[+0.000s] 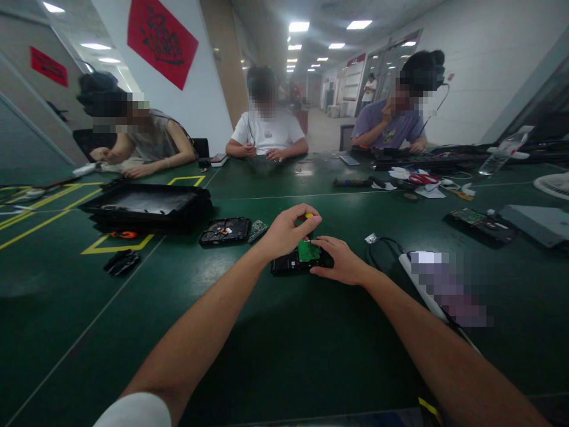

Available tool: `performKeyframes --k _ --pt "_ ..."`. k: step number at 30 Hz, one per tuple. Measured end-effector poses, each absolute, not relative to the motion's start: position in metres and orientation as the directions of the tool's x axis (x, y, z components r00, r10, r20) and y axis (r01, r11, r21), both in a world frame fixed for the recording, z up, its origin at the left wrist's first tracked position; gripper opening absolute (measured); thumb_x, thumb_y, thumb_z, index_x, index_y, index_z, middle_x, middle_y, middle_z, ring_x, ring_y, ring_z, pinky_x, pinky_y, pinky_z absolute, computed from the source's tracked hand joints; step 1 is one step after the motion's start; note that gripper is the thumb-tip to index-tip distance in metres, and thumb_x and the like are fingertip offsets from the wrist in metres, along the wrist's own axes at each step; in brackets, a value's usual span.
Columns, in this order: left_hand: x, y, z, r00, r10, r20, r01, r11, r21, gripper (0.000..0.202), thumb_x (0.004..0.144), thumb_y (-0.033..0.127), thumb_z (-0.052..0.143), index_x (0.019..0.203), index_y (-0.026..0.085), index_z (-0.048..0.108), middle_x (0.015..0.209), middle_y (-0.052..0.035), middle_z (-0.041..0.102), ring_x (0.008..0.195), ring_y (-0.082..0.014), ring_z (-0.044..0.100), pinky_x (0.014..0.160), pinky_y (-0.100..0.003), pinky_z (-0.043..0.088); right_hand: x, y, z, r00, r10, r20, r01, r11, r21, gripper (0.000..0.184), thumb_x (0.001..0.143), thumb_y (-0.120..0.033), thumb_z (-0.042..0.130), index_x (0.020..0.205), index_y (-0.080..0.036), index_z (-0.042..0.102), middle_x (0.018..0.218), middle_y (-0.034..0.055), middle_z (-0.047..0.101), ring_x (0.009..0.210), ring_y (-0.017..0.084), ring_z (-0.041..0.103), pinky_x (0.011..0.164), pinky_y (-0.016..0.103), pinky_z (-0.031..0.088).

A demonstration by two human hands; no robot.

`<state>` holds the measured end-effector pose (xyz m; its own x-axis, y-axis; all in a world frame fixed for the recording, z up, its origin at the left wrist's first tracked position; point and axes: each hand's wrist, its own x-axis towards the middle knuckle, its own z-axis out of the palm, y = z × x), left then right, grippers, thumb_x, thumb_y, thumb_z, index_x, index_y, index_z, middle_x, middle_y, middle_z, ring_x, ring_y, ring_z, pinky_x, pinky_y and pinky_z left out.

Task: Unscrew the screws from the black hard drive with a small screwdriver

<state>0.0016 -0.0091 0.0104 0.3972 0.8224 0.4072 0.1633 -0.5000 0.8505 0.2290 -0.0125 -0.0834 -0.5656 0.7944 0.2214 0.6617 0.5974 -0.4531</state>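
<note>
In front of me on the table lies a black hard drive (284, 263) with a green circuit board (307, 251) on its upper face. My left hand (291, 230) is closed above the drive, fingers pinched round a small screwdriver (310, 216). Only the yellow end of its handle shows clearly; a thin shaft seems to point down at the board. My right hand (338, 260) grips the drive's right end, fingertips at the board's edge and thumb along the near side. Left of these lie another opened hard drive (224, 231) and a loose circuit board (258, 230).
Black trays (146, 204) are stacked at the left, near a dark crumpled item (122, 263). At the right are a phone (444, 284), a cable (386, 240), another drive (480, 226) and a grey case (536, 224). A bottle (504, 153) stands behind. Three people sit across the table.
</note>
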Motion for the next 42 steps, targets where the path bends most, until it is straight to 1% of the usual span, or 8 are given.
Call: performKeyframes --k 8,14,20,25,31,35,39,42 --pt "0.0042 -0.0056 0.0055 0.402 0.837 0.371 -0.041 -0.389 0.92 0.032 0.094 0.046 0.07 0.105 0.017 0.061 0.091 -0.0045 0.067 0.082 -0.0146 0.066 0.061 -0.022 0.058 0.2293 -0.0127 -0.0828 -0.572 0.792 0.216 0.655 0.599 -0.46 0.078 0.085 -0.065 0.071 0.152 -0.029 0.049 0.157 0.0133 0.049 0.147 0.038 0.044 0.121 0.063 0.033" --pt "0.0038 -0.0044 0.0069 0.447 0.85 0.279 -0.174 -0.223 0.959 0.031 0.1 0.045 0.057 0.105 0.016 0.066 0.1 -0.0076 0.067 0.098 -0.0187 0.066 0.076 -0.033 0.065 0.2288 -0.0124 -0.0834 -0.583 0.773 0.252 0.632 0.625 -0.457 0.08 0.085 -0.064 0.072 0.152 -0.028 0.049 0.155 0.0141 0.051 0.145 0.038 0.046 0.121 0.062 0.033" --pt "0.0022 -0.0092 0.0108 0.401 0.841 0.363 0.033 -0.41 0.912 0.034 0.095 0.046 0.068 0.114 0.017 0.066 0.092 -0.0036 0.063 0.082 -0.0142 0.063 0.062 -0.024 0.062 0.2287 -0.0126 -0.0834 -0.559 0.799 0.223 0.666 0.592 -0.454 0.08 0.083 -0.067 0.072 0.15 -0.028 0.052 0.156 0.015 0.05 0.147 0.04 0.044 0.12 0.064 0.034" --pt "0.0034 -0.0118 0.0121 0.392 0.815 0.427 0.142 -0.512 0.847 0.031 0.094 0.047 0.068 0.103 0.017 0.072 0.101 -0.0066 0.065 0.082 -0.0143 0.063 0.06 -0.023 0.06 0.2296 -0.0115 -0.0846 -0.555 0.799 0.231 0.671 0.594 -0.443 0.079 0.083 -0.069 0.071 0.149 -0.028 0.052 0.155 0.0144 0.051 0.147 0.04 0.045 0.119 0.064 0.035" --pt "0.0056 -0.0113 0.0107 0.422 0.81 0.408 0.045 -0.468 0.883 0.031 0.093 0.043 0.071 0.109 0.017 0.067 0.093 -0.0047 0.068 0.075 -0.0123 0.064 0.061 -0.022 0.058 0.2289 -0.0106 -0.0849 -0.576 0.78 0.245 0.647 0.618 -0.446 0.078 0.085 -0.066 0.071 0.15 -0.027 0.052 0.155 0.0147 0.052 0.147 0.039 0.044 0.12 0.063 0.034" --pt "0.0032 -0.0101 0.0111 0.471 0.803 0.366 -0.017 -0.406 0.914 0.032 0.098 0.047 0.063 0.104 0.016 0.069 0.095 -0.007 0.069 0.084 -0.0154 0.067 0.065 -0.023 0.058 0.2286 -0.0109 -0.0851 -0.568 0.786 0.244 0.651 0.611 -0.451 0.079 0.084 -0.066 0.072 0.15 -0.027 0.052 0.155 0.0152 0.051 0.146 0.04 0.045 0.119 0.063 0.035" --pt "0.0014 -0.0078 0.0106 0.498 0.814 0.3 -0.126 -0.275 0.953 0.031 0.1 0.044 0.059 0.112 0.017 0.069 0.108 -0.0105 0.071 0.103 -0.0203 0.068 0.075 -0.028 0.061 0.2299 -0.0101 -0.0869 -0.566 0.789 0.239 0.656 0.607 -0.448 0.082 0.085 -0.067 0.07 0.153 -0.029 0.048 0.156 0.0142 0.05 0.145 0.04 0.046 0.119 0.065 0.035" --pt "0.0012 -0.0068 0.01 0.497 0.811 0.309 -0.09 -0.306 0.948 0.031 0.099 0.044 0.062 0.114 0.018 0.067 0.107 -0.0093 0.07 0.1 -0.019 0.068 0.075 -0.028 0.062 0.2308 -0.0089 -0.0884 -0.57 0.784 0.247 0.651 0.614 -0.446 0.08 0.085 -0.066 0.07 0.153 -0.029 0.049 0.156 0.0138 0.051 0.146 0.04 0.046 0.12 0.065 0.034"
